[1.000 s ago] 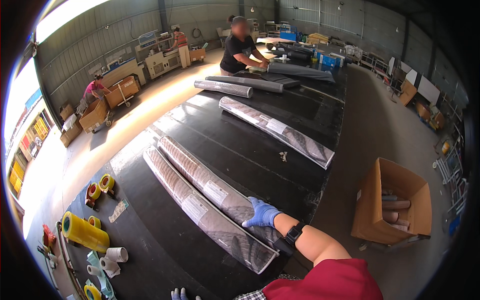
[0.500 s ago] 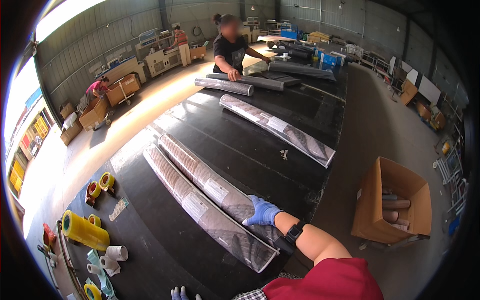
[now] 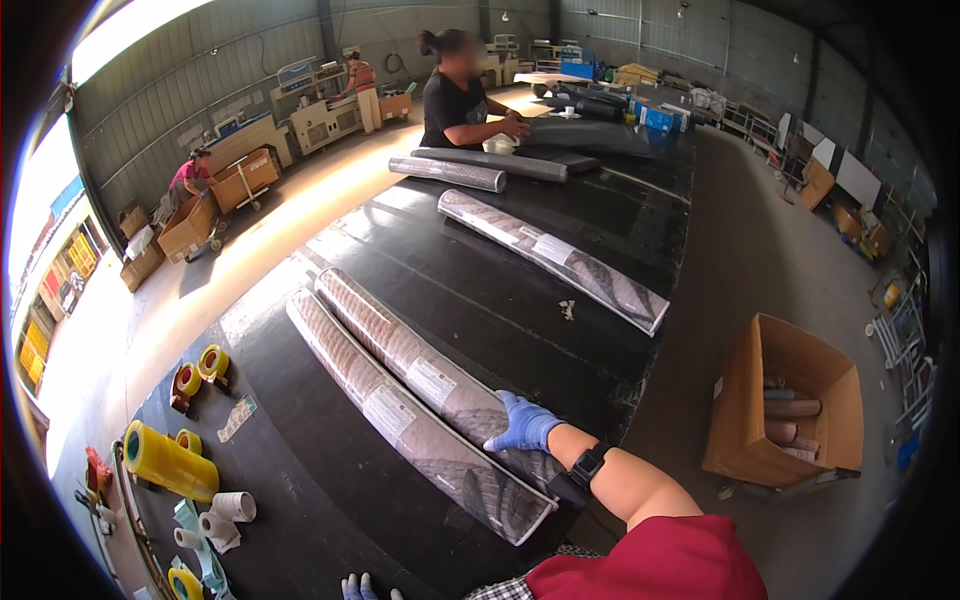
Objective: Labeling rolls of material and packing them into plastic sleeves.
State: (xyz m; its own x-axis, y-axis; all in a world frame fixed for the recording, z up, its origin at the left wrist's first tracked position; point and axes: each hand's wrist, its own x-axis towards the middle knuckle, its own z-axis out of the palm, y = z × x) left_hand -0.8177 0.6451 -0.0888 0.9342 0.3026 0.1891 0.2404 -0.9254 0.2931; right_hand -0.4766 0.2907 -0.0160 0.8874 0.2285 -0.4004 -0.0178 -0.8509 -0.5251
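Two rolled rugs in clear plastic, grey-brown with white labels, lie side by side on the black table (image 3: 330,490). My right hand (image 3: 525,424), in a blue and white glove, lies over the near part of the right rolled rug (image 3: 432,383), with its thumb and fingers curved around it. The left rolled rug (image 3: 400,420) touches or nearly touches it. Only the gloved fingertips of my left hand (image 3: 358,588) show at the lower edge, spread apart by the table top, with nothing seen in them.
Another wrapped roll (image 3: 555,255) lies farther off. A co-worker (image 3: 455,100) stands at the far side beside dark grey rolls (image 3: 490,163). Yellow tape rolls (image 3: 170,460) and white paper rolls (image 3: 234,506) sit at left. A cardboard box (image 3: 735,420) holding rolls stands at right.
The co-worker has turned to the right and drawn both hands together over the far dark sheet, away from the grey rolls. My hands and the two rolled rugs have not visibly moved.
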